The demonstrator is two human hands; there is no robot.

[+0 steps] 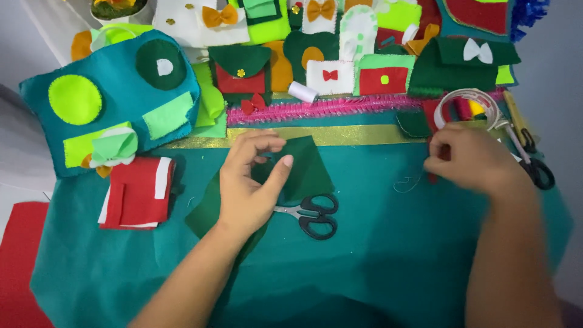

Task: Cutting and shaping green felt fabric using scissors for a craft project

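Observation:
My left hand (249,182) pinches a folded piece of dark green felt (306,167) that lies on the teal cloth (388,243) in the middle. Black-handled scissors (313,215) lie just right of that hand, touching the felt's lower edge. My right hand (470,159) is further right, fingers closed near a small red scrap and a thin thread (408,182); what it grips is blurred. A second pair of scissors (531,164) lies just beyond that hand.
A teal felt bag with green patches (109,100) lies at the left, a red and white felt piece (136,191) below it. Several small felt purses and bows (331,76) line the back behind a pink tinsel strip (316,109). A white thread spool (302,92) lies there.

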